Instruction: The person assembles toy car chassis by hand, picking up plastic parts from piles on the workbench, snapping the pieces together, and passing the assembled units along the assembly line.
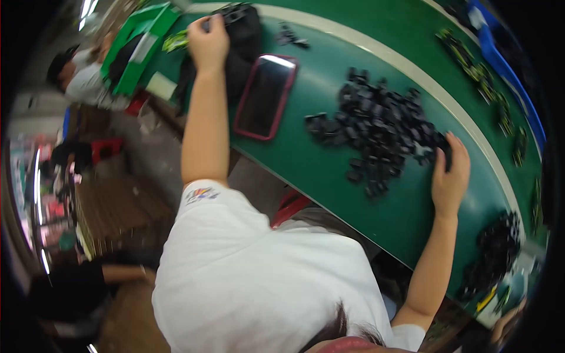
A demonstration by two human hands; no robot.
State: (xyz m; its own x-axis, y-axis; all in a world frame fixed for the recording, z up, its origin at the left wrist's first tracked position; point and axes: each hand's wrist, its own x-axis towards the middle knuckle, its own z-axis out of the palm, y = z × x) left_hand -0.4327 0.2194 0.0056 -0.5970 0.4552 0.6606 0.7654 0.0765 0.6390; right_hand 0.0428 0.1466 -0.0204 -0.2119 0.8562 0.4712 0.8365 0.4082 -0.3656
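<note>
A pile of small black plastic parts (pixel 376 112) spreads over the green tabletop. At its right edge, my right hand (pixel 452 176) is closed, thumb against fingers, on a black plastic part (pixel 446 152). My left arm reaches far forward. At its end, my left hand (pixel 209 47) has curled fingers beside a black cloth-like bag (pixel 247 35); a dark bit shows at the fingertips, too small to name. Between the bag and the pile lies a phone (pixel 266 97) with a dark screen and a red-pink case. A few dark pieces (pixel 289 36) lie beyond it.
A green bin (pixel 132 65) stands at the far left, with a yellow-green packet (pixel 175 41) near it. Another heap of black parts (pixel 494 250) sits at the right. Yellow-green pieces (pixel 471 65) line the far strip beside a blue bin (pixel 509 59). Other people are at left and lower right.
</note>
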